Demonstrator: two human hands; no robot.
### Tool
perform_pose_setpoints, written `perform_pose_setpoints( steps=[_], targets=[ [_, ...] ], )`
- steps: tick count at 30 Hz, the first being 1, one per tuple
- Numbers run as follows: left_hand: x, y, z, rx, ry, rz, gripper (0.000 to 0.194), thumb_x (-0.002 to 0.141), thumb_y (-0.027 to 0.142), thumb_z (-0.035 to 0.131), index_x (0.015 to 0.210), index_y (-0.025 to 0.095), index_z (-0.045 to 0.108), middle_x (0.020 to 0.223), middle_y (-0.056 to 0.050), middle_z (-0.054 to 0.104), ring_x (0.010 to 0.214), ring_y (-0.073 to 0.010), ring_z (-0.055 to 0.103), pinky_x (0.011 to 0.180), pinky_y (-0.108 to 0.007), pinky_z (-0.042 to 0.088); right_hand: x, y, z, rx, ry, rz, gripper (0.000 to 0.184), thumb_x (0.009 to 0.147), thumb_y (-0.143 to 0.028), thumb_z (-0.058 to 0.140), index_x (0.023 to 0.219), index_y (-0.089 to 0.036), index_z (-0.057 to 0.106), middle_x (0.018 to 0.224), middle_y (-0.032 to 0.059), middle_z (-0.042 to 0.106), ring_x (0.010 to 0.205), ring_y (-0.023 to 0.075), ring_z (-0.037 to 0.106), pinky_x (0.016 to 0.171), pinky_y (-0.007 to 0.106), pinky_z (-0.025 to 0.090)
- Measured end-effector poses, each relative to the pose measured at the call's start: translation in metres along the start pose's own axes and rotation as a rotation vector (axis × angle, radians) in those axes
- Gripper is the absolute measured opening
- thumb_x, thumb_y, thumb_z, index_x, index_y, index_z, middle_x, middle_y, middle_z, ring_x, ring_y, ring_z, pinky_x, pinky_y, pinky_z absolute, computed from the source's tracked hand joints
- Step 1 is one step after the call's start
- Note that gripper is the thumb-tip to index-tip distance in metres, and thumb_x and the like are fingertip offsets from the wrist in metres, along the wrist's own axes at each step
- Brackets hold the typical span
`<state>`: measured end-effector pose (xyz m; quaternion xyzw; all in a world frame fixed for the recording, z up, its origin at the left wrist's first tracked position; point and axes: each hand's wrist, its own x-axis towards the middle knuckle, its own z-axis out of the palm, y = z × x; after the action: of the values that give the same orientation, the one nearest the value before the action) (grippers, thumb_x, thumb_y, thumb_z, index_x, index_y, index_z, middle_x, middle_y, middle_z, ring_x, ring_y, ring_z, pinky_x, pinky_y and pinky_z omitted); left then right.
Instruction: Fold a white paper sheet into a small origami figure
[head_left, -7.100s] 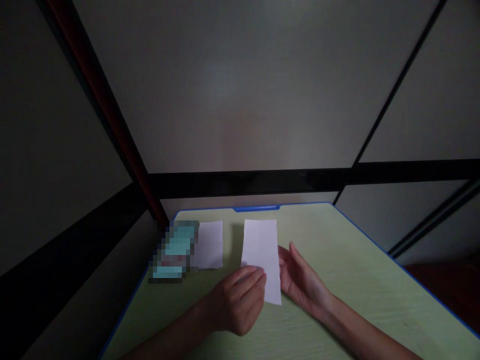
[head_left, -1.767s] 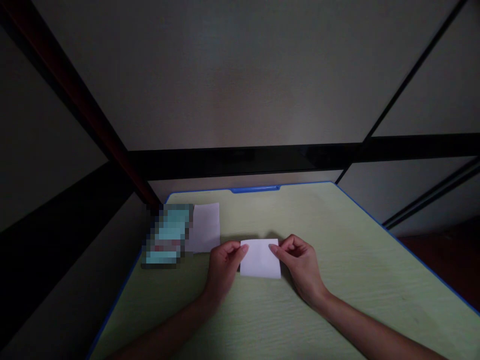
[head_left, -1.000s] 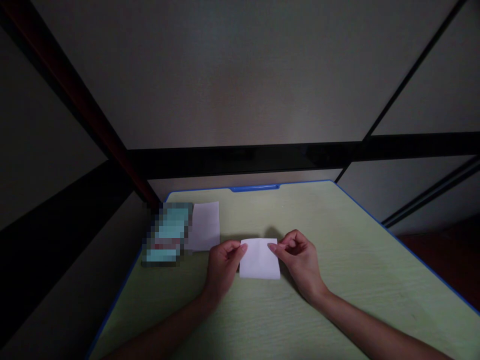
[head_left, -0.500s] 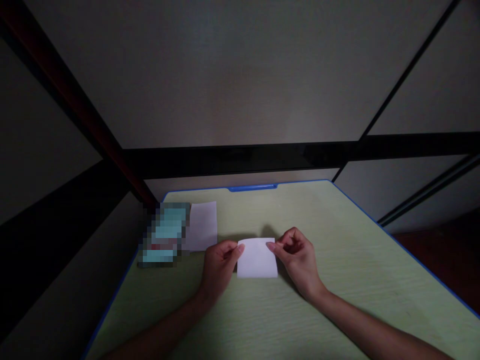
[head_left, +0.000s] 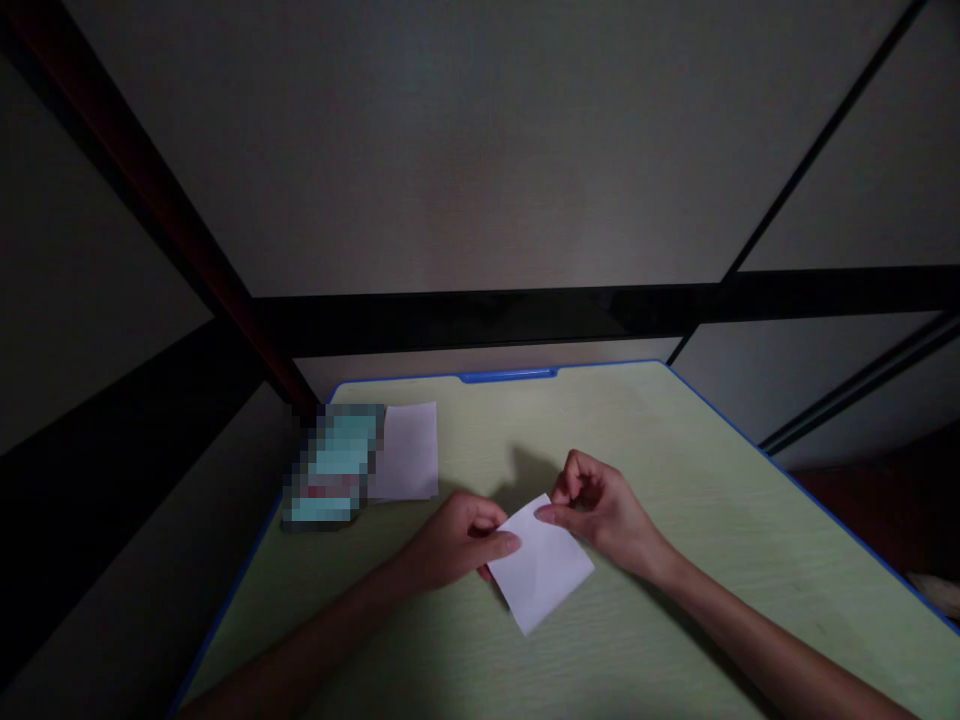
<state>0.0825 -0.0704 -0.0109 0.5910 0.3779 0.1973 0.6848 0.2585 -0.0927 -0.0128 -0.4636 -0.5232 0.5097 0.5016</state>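
A folded white paper [head_left: 546, 566] sits turned at an angle, a corner pointing toward me, just above the pale green table [head_left: 675, 470]. My left hand [head_left: 457, 538] pinches its left corner between thumb and fingers. My right hand [head_left: 600, 508] pinches its upper corner, with the other fingers curled. Both hands are closed on the paper.
A second white sheet [head_left: 407, 451] lies flat at the table's far left, beside a blurred-out teal object [head_left: 334, 465] at the left edge. The table has a blue rim [head_left: 510, 375]. Dark beams and grey wall panels stand behind it.
The folded paper, lying square between my hands before, is now rotated to a diamond angle and drawn nearer to me. Both hands shifted with it.
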Motion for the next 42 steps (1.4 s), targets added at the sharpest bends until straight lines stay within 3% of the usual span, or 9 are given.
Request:
perform_pose_setpoints(
  steps=[5, 15, 19, 23, 26, 31, 42],
  targets=[
    [0.0, -0.004, 0.002, 0.105, -0.002, 0.055, 0.023, 0.064, 0.026, 0.052, 0.046, 0.012, 0.05, 0.04, 0.005, 0.04, 0.039, -0.0058, 0.034, 0.038, -0.017, 0.02, -0.004, -0.001, 0.004, -0.05, -0.048, 0.022, 0.035, 0.051, -0.015, 0.069, 0.055, -0.018, 0.034, 0.052, -0.0066, 0.047, 0.046, 0.006, 0.04, 0.043, 0.018, 0.03],
    [0.002, -0.004, 0.004, 0.152, 0.054, 0.086, 0.025, 0.063, 0.027, 0.052, 0.043, 0.014, 0.045, 0.041, 0.005, 0.037, 0.041, -0.0064, 0.033, 0.038, -0.018, 0.02, -0.005, -0.004, 0.004, -0.074, -0.024, 0.023, 0.034, 0.051, -0.018, 0.069, 0.055, -0.018, 0.035, 0.053, -0.0057, 0.048, 0.046, 0.0067, 0.041, 0.043, 0.018, 0.032],
    [0.003, -0.007, 0.007, 0.191, 0.149, 0.118, 0.024, 0.063, 0.027, 0.051, 0.044, 0.014, 0.045, 0.042, 0.004, 0.04, 0.041, -0.0068, 0.035, 0.039, -0.018, 0.022, -0.002, -0.002, 0.007, 0.058, 0.007, 0.073, 0.033, 0.05, -0.02, 0.07, 0.057, -0.017, 0.038, 0.051, -0.0065, 0.049, 0.043, 0.0053, 0.041, 0.04, 0.017, 0.031],
    [0.002, -0.009, 0.011, 0.174, 0.333, 0.162, 0.027, 0.065, 0.029, 0.05, 0.044, 0.015, 0.042, 0.043, 0.004, 0.039, 0.041, -0.007, 0.035, 0.038, -0.018, 0.023, -0.004, 0.006, 0.014, 0.262, -0.008, 0.155, 0.03, 0.055, -0.027, 0.067, 0.073, -0.018, 0.045, 0.058, -0.0037, 0.055, 0.047, 0.0079, 0.049, 0.043, 0.018, 0.035],
    [-0.001, -0.01, 0.015, 0.173, 0.442, 0.198, 0.029, 0.065, 0.031, 0.05, 0.043, 0.015, 0.041, 0.042, 0.005, 0.037, 0.041, -0.0067, 0.033, 0.039, -0.018, 0.023, -0.009, 0.012, 0.024, 0.253, 0.035, 0.156, 0.036, 0.051, -0.023, 0.07, 0.077, -0.019, 0.045, 0.061, -0.0043, 0.055, 0.05, 0.0091, 0.05, 0.044, 0.019, 0.038],
    [-0.004, -0.014, 0.02, 0.227, 0.513, 0.241, 0.031, 0.068, 0.033, 0.049, 0.044, 0.015, 0.04, 0.042, 0.005, 0.035, 0.042, -0.0067, 0.033, 0.04, -0.018, 0.024, -0.013, 0.012, 0.037, 0.328, 0.194, 0.166, 0.044, 0.047, -0.02, 0.071, 0.078, -0.021, 0.04, 0.058, -0.0055, 0.055, 0.047, 0.0095, 0.049, 0.042, 0.02, 0.04],
    [0.002, -0.021, 0.014, 0.092, 0.635, 0.232, 0.033, 0.066, 0.037, 0.051, 0.044, 0.015, 0.04, 0.042, 0.005, 0.034, 0.042, -0.0062, 0.031, 0.038, -0.017, 0.024, -0.012, 0.017, 0.027, 0.402, 0.236, 0.156, 0.045, 0.046, -0.02, 0.072, 0.078, -0.021, 0.04, 0.049, -0.0075, 0.056, 0.043, 0.0098, 0.052, 0.045, 0.022, 0.042]
  ],
)
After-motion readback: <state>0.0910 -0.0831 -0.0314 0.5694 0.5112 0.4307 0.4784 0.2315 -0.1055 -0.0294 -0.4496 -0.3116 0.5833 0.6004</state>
